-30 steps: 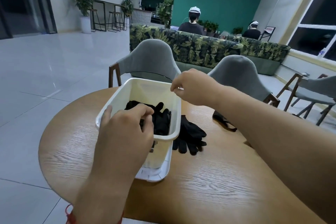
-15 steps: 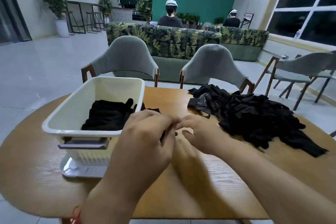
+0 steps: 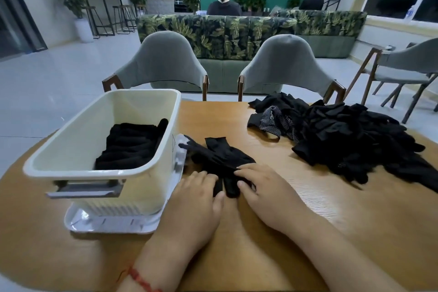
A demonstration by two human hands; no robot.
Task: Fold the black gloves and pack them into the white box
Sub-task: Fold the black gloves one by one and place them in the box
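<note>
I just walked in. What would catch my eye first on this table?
The left hand and right hand press black gloves flat on the wooden table, in the middle. Left of them a white box holds folded gloves; to the right lies a big loose heap of gloves.

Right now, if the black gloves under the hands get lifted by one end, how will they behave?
Probably floppy: the black gloves lie flat and creased on the table. Likely light, thin fabric, so they should droop and may unfold when lifted. Pushed, they would probably bunch rather than slide; the left hand and right hand rest flat on them.
</note>
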